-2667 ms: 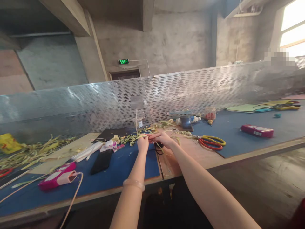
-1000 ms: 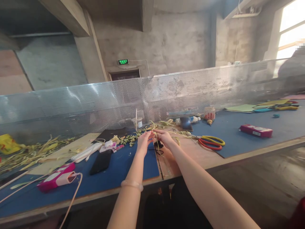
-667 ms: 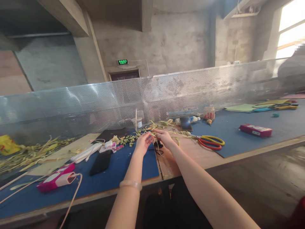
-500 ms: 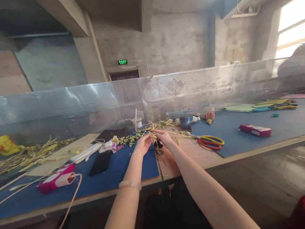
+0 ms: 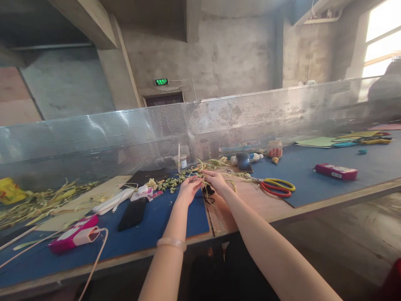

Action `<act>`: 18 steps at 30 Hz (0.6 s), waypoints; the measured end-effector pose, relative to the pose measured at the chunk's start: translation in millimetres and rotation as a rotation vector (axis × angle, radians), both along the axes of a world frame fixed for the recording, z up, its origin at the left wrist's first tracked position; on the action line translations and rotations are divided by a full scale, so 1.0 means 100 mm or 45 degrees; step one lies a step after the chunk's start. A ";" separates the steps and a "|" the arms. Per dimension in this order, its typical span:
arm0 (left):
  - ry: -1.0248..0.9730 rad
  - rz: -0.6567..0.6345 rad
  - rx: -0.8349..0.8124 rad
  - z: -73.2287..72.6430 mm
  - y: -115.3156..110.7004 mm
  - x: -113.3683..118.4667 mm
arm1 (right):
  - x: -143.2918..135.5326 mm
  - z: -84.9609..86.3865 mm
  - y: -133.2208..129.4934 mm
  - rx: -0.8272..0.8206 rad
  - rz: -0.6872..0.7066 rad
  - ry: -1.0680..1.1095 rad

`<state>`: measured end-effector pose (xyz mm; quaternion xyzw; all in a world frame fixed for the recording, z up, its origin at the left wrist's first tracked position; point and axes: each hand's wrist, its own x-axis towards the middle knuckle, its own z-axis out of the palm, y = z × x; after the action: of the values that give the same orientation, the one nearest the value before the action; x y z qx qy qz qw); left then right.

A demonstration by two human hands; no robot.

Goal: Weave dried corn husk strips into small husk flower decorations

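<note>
- Two bare hands meet at the centre of the frame, the left hand (image 5: 189, 189) and the right hand (image 5: 216, 182), fingers half-curled toward each other
- A pale green plant strip (image 5: 205, 179) lies between the fingertips, one end hanging down; which hand grips it I cannot tell
- One bracelet (image 5: 171, 243) circles the left forearm
- One clear cup (image 5: 184, 162), just above the hands, carries a white label too small to read; a white stick (image 5: 179, 156) stands at it, whether inside I cannot tell
- One clear jar (image 5: 275, 149), right of centre, shows red through or on its wall; which, I cannot tell
- One clear bottle (image 5: 257, 157) with a white cap lies on its side, left of the jar
- One green sign (image 5: 161, 82), upper left of centre, reads "EXIT" beneath Chinese characters
- Two magenta boxes, one at lower left (image 5: 70, 240), one at right (image 5: 336, 171), its pale label illegible
- One pair of scissors (image 5: 275, 187), right of the hands, has one red and one yellow handle
</note>
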<state>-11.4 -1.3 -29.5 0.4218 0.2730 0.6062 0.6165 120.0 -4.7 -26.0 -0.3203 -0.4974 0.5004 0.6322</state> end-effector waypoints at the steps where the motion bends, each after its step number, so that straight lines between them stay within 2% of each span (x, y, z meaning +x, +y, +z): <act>1: 0.023 -0.005 0.012 -0.01 0.01 0.01 | 0.00 0.00 0.01 0.001 0.003 0.000; 10: 0.211 -0.021 0.114 -0.06 0.00 0.04 | 0.02 -0.04 0.06 0.013 0.017 -0.016; 18: 0.401 0.161 0.094 -0.08 0.06 -0.04 | 0.03 -0.04 0.07 0.045 0.024 -0.008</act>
<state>-15.4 4.3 -37.1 0.5159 0.3698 0.5797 0.5110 123.1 2.8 -30.4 -0.3058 -0.5111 0.4966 0.6314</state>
